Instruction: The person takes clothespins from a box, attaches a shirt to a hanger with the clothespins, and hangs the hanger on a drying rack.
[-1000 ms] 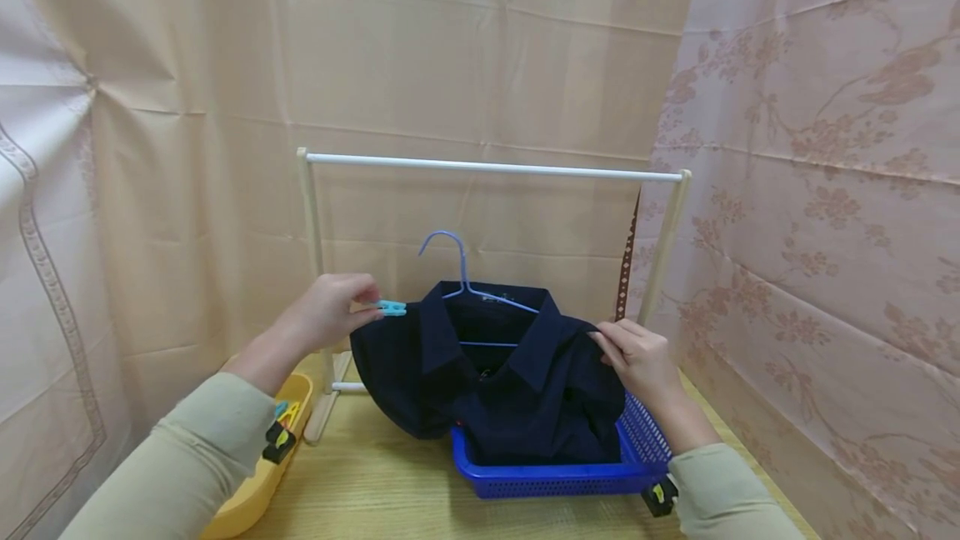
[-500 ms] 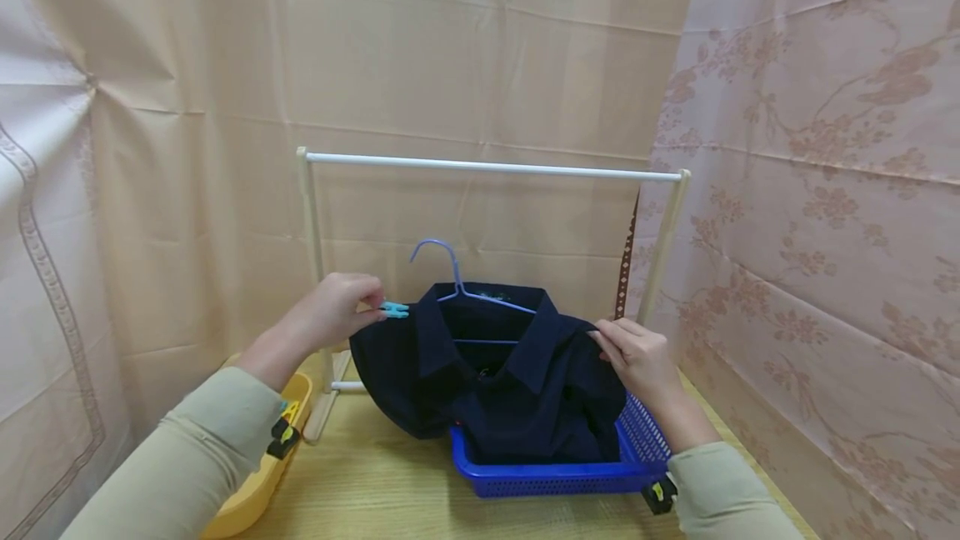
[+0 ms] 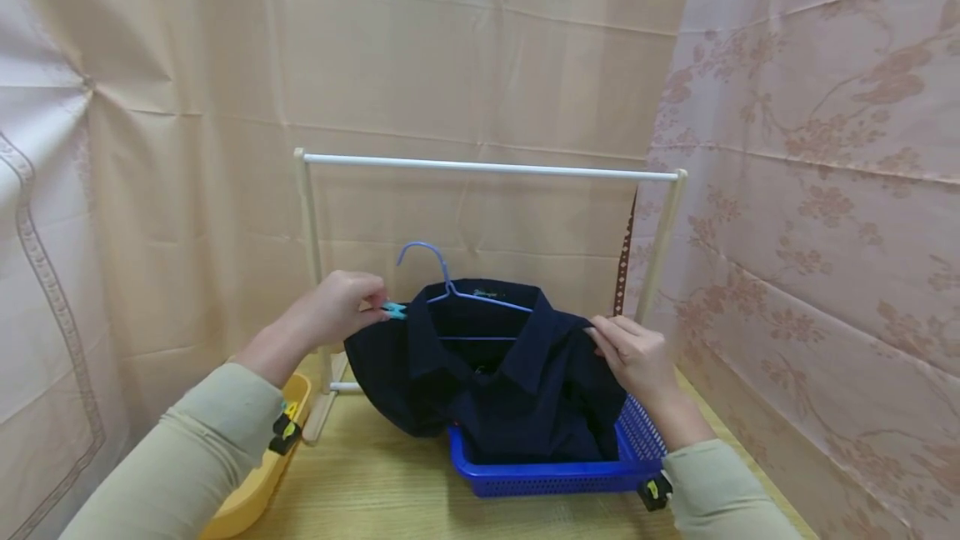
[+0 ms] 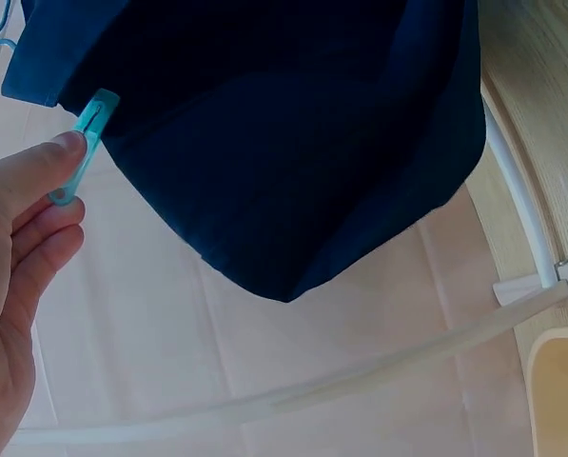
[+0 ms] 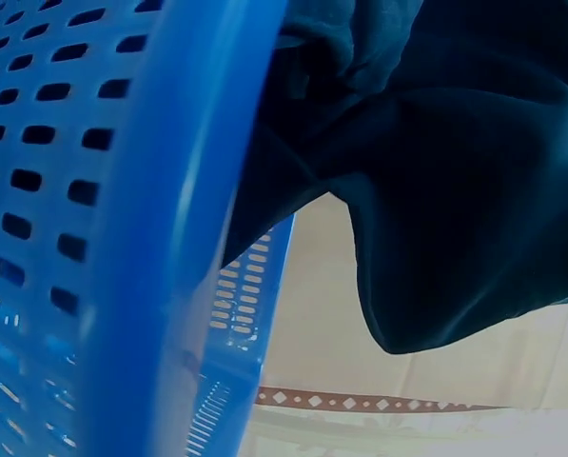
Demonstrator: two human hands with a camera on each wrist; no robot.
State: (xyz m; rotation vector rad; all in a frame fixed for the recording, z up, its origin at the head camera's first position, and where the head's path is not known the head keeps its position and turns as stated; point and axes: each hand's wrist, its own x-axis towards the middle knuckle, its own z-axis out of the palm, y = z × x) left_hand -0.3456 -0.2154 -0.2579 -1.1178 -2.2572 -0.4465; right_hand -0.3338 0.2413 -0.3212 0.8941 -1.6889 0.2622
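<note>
A dark navy collared shirt (image 3: pixel 480 390) hangs on a blue wire hanger (image 3: pixel 438 261), its hook tilted to the left. My left hand (image 3: pixel 341 307) pinches a light-blue clothespin (image 3: pixel 393 310) between thumb and fingers at the shirt's left shoulder. In the left wrist view the clothespin (image 4: pixel 91 138) has its tip on the fabric beside the collar. The other shoulder is gripped by my right hand (image 3: pixel 633 357), thumb and fingers on the cloth. Only a fingertip shows in the right wrist view, at the edge of the shirt (image 5: pixel 464 200). The shirt's lower part lies in a blue basket (image 3: pixel 555 482).
A drying rack with a white top bar (image 3: pixel 491 163) stands behind the shirt. At the left is a yellow basin (image 3: pixel 251 498) with clothespins in it, partly hidden by my sleeve. Curtains hang behind and at both sides of the wooden table (image 3: pixel 360 482).
The hanger's hook has tipped and shifted leftward. My left hand and the clothespin have moved slightly to the right, closer to the collar. My right hand keeps its hold on the shoulder.
</note>
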